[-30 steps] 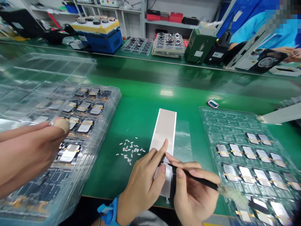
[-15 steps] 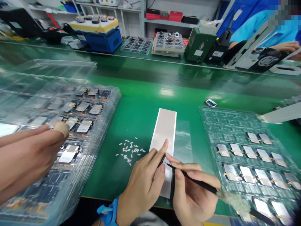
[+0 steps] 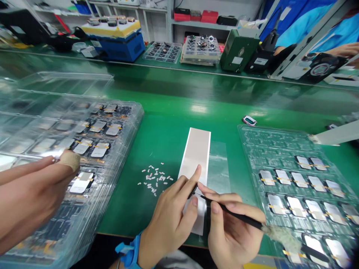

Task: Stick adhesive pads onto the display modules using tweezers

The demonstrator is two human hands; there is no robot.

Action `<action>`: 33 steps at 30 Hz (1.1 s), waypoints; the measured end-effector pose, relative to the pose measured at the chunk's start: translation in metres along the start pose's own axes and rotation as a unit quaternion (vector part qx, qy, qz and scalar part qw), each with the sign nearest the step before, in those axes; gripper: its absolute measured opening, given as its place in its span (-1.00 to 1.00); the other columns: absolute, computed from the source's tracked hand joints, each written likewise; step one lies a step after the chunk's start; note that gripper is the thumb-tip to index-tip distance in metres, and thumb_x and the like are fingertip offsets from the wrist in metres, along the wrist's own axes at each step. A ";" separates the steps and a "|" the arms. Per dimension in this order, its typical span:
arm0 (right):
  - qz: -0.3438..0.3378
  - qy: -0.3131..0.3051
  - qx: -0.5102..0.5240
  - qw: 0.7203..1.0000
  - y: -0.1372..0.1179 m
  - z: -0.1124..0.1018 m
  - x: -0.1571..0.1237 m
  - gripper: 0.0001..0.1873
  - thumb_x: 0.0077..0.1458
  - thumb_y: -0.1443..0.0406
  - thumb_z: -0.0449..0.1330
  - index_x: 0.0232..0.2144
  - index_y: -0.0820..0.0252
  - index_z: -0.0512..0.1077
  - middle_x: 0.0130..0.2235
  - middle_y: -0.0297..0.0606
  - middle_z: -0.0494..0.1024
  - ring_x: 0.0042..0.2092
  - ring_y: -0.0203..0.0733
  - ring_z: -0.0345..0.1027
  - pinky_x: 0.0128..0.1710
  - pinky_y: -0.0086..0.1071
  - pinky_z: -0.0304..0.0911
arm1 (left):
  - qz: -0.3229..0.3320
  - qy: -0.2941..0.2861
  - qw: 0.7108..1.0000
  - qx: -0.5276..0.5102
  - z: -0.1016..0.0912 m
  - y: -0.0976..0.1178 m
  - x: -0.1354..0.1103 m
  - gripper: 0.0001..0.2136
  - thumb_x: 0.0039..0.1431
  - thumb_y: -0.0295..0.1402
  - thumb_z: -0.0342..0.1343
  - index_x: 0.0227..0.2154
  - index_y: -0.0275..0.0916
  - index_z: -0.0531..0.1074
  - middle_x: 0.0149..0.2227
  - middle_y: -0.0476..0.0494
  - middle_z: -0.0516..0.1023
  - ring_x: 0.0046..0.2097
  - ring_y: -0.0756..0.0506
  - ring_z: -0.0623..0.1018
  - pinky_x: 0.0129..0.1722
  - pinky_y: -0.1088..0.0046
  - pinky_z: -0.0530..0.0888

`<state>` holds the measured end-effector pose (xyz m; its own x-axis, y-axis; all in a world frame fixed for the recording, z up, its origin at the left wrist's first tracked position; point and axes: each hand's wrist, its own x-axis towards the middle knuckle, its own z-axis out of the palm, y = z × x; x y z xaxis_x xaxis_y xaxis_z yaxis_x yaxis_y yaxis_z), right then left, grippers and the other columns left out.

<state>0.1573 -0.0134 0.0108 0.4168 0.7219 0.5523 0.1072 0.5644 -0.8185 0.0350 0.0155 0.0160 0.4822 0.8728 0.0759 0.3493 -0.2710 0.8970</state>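
Two tray edges [image 3: 123,149] [image 3: 250,160] flank left hand [image 3: 171,213] pinching dark part [image 3: 192,192], right hand [image 3: 238,231] gripping tool [image 3: 244,218].

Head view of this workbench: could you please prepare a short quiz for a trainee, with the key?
1. True or false: the person's left hand has a blue wristband at its wrist.
2. Which hand holds the black tool? a) left b) right c) neither
3. Fill in: in the view, the scattered small pieces lie to the ____ of the pale strip.

Key: 1. True. 2. b, the right hand. 3. left.
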 end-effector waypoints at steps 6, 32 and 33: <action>0.006 0.005 -0.005 1.000 0.001 0.001 0.000 -0.63 0.11 0.65 0.08 -0.15 0.16 0.29 -0.25 -0.26 0.59 -0.14 -0.16 0.58 -0.12 -0.23 0.59 | -0.001 0.003 1.000 0.001 0.000 0.000 0.000 -0.46 0.40 -0.38 -0.20 0.40 -0.01 -0.07 -0.07 -0.16 0.43 -0.13 -0.16 0.47 -0.15 0.27 0.42; -0.026 -0.025 -0.016 0.999 0.003 0.002 -0.001 -0.56 0.02 0.71 0.07 -0.15 0.21 0.29 -0.22 -0.22 0.59 -0.08 -0.12 0.56 -0.05 -0.21 0.57 | 0.003 -0.003 1.000 0.008 0.001 -0.003 -0.001 -0.50 0.43 -0.34 -0.24 0.40 -0.06 -0.02 -0.01 -0.18 0.48 -0.06 -0.16 0.50 -0.04 0.29 0.46; -0.025 -0.027 -0.018 0.999 0.002 0.002 -0.001 -0.57 0.03 0.71 0.07 -0.15 0.21 0.29 -0.22 -0.23 0.59 -0.09 -0.12 0.56 -0.05 -0.20 0.57 | 0.004 -0.004 1.000 0.006 0.001 -0.003 -0.001 -0.50 0.43 -0.34 -0.23 0.40 -0.07 -0.01 -0.02 -0.18 0.48 -0.06 -0.16 0.50 -0.04 0.28 0.46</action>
<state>0.1552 -0.0116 0.0090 0.3609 0.7148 0.5991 0.1589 0.5859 -0.7947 0.0343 0.0147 0.0130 0.4914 0.8674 0.0784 0.3554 -0.2819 0.8912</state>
